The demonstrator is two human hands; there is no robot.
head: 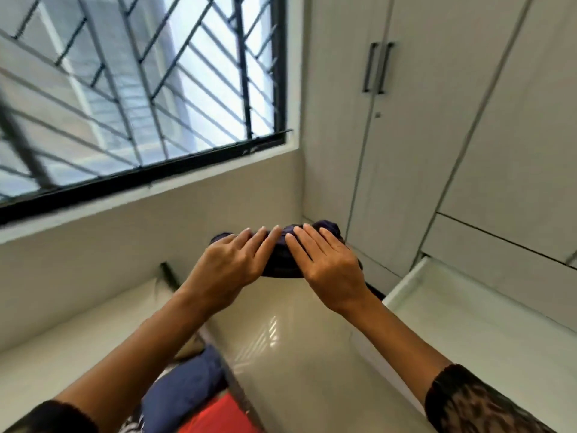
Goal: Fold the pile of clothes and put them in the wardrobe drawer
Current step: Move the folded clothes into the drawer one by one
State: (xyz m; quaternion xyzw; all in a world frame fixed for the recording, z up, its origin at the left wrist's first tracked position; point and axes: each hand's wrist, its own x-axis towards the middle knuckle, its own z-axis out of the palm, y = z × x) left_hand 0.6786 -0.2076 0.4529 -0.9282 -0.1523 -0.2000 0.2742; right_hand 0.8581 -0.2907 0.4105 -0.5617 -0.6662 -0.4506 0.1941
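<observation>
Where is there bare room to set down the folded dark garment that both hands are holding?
The open drawer, below the wardrobe fronts at right, is bare where visible. The glossy floor between it and the bed is free too. The bed corner, lower left, is crowded with blue cloth and red cloth.

Two hands – left hand (229, 264), right hand (331, 270); one folded garment (281, 265); one drawer (402, 285); two handles (370, 67) (384, 67)
</observation>
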